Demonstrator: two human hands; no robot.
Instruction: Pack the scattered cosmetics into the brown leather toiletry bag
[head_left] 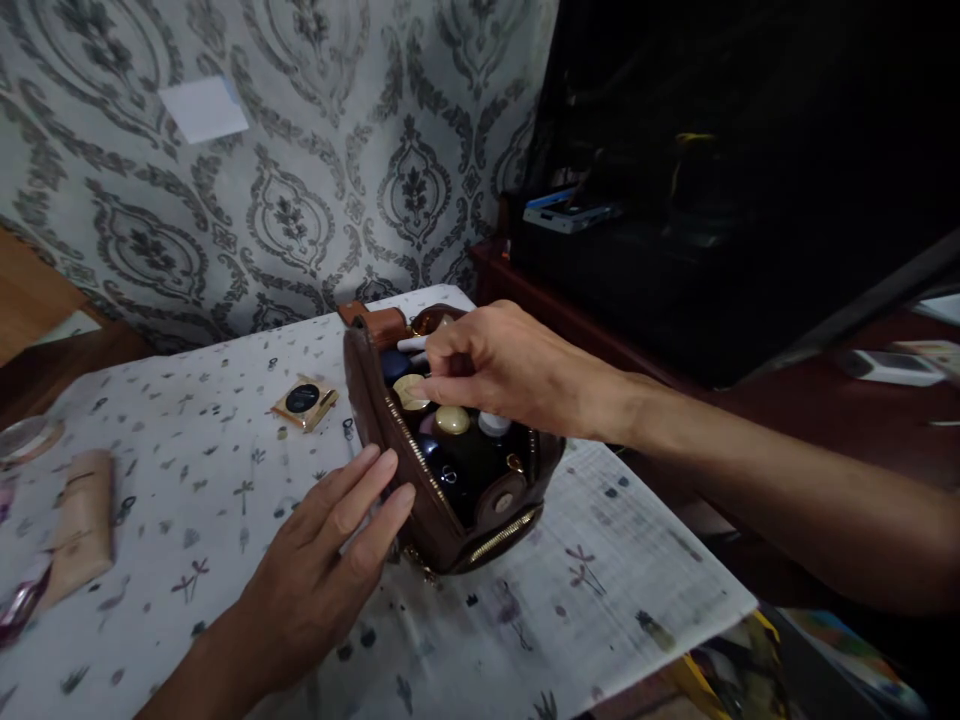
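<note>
A dark brown zippered cosmetic bag (431,540) stands unzipped on the table, with several capped bottles and tubes inside. My left hand (322,565) lies against the bag's near left side, its fingers stretched out. Over the bag's opening is my right hand (502,365), thumb and fingers drawn together. A gold round cap (410,392) sits at the thumb tip, and a white stick-like item (412,343) shows beside the curled fingers. Whatever the fingers pinch is hidden. Nearer to me in the bag are another gold cap (452,420) and a white cap (494,425).
On the patterned tablecloth (240,570), a gold compact (304,401) lies left of the bag. A beige tube (84,520) and a round clear case (30,438) are at the far left. Behind stands a wallpapered wall; a large black screen (750,200) rises at the right.
</note>
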